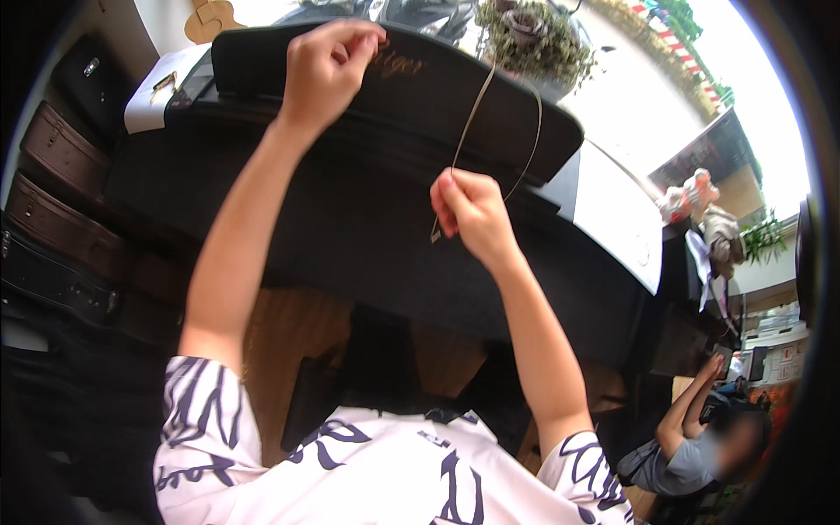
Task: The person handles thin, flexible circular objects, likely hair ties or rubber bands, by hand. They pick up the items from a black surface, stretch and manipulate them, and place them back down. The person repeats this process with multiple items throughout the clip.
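Cord, thin and pale, forms a narrow loop right of the frame's upper centre, in front of a black panel with a curved top edge. The right hand, near the centre of the frame, pinches it between thumb and curled fingers, and a small end piece dangles just below the fingertips. The left hand, upper left of centre, overlaps the panel; its fingers are curled in with the thumb against them, but whether anything is nipped there I cannot tell.

The loop's top overlaps a bunch of dried flowers at the upper edge of the frame; if the two are as close as they look, a swing or tug could snag it among the stems. A loose pinch could let the short tail slip through, and the loop, which looks springy, could then flick open or twist. The end piece, hanging free, could scrape the black surface below if the right hand drops.

The top of the loop is hard to follow where it thins against flowers and glare; whether the cord runs on to the left hand is unclear. Fingers hide the stretch inside the right hand, and the end piece is too small to identify. At the lower right, what a seated co-worker holds is likewise hard to make out.
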Demonstrator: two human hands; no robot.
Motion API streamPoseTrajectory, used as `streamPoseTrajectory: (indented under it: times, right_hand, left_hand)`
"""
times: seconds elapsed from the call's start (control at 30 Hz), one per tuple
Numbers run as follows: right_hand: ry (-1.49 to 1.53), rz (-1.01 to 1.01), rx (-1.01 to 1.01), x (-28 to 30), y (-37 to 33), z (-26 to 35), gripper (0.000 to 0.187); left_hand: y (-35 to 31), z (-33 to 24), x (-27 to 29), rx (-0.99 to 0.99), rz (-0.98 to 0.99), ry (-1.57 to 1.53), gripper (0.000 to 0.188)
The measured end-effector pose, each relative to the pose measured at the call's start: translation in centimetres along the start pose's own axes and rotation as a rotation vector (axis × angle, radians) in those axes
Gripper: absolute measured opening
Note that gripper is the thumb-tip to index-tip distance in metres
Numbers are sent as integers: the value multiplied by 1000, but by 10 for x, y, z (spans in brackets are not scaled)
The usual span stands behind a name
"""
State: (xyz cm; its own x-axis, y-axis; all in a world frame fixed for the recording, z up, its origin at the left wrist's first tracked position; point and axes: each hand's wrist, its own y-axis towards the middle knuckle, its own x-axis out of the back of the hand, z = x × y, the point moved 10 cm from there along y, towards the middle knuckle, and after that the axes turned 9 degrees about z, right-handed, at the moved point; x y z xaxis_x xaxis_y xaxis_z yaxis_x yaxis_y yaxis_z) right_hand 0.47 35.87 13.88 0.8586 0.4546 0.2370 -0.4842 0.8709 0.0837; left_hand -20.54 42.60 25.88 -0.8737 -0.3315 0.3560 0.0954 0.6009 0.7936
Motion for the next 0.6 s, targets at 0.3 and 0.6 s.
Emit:
streamPoseTrajectory:
  times: [0.3, 0.6]
  right_hand:
    - [-162, -213, 88, 10, 25, -16, 25]
    - [-278, -251, 186, 18, 28, -8, 27]
  left_hand:
    - [-175, -14, -87, 381, 231, -208, 27]
    - [-159, -18, -104, 336, 106, 20, 8]
